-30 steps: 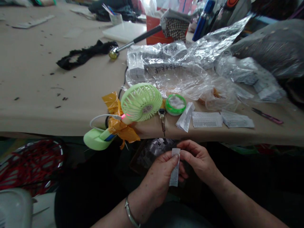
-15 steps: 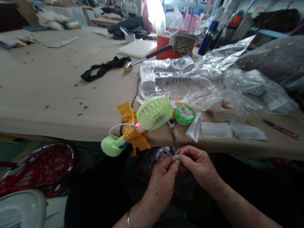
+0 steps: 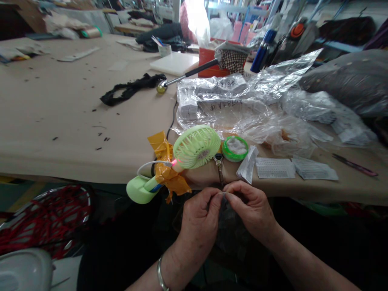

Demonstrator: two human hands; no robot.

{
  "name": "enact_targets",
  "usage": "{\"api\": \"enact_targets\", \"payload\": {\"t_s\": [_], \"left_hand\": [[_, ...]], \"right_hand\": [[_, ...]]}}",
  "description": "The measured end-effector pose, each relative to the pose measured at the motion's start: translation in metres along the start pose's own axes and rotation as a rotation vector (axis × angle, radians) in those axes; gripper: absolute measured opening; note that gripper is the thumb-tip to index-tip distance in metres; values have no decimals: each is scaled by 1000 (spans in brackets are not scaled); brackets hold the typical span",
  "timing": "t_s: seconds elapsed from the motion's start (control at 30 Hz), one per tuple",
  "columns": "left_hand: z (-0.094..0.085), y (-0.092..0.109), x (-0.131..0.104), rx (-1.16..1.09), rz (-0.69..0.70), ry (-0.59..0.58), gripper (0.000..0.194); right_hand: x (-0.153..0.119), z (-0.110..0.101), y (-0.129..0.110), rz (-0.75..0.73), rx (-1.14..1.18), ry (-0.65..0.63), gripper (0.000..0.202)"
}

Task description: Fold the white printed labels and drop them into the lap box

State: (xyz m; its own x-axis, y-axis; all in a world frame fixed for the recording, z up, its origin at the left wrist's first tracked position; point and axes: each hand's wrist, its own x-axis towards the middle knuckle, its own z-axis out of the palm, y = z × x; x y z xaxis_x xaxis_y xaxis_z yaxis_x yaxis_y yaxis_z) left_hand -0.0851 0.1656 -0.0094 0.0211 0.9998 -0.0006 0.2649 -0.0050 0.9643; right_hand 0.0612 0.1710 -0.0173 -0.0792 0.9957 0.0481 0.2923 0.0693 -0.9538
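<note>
Left hand (image 3: 201,216) and right hand (image 3: 256,208) pinched closed, slip (image 3: 224,193) between my fingertips, just an edge showing beside the iron (image 3: 219,165); its print showed a second ago, so likely mid-fold.

The printed strip (image 3: 224,193) now shows as a mere sliver, apparently folded, between left hand (image 3: 202,214) and right hand (image 3: 252,208), both nearer the soldering iron (image 3: 219,165)

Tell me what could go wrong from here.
The soldering iron points toward the left hand and right hand; if hot, it might burn them. The pale slip pinched between them, barely visible, could drop. If running, the green fan could scatter the printed paper strips.
</note>
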Motion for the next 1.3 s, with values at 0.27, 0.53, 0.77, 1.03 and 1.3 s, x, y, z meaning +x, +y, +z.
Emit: {"api": "enact_targets", "payload": {"t_s": [0.27,0.53,0.77,1.03,1.3], "left_hand": [[-1,2,3,97,73,-15,14],[0,-1,6,91,75,9,14],[3,-4,9,109,155,57,15],[1,0,4,86,156,23,15],[1,-22,-6,57,29,-21,14]], "right_hand": [[4,-1,-4,-46,-81,25,13],[9,0,-6,-57,-112,36,13],[11,2,-7,-99,-115,75,12],[2,-1,-3,-131,-89,28,7],[-8,-44,-3,-551,-589,164,9]]}}
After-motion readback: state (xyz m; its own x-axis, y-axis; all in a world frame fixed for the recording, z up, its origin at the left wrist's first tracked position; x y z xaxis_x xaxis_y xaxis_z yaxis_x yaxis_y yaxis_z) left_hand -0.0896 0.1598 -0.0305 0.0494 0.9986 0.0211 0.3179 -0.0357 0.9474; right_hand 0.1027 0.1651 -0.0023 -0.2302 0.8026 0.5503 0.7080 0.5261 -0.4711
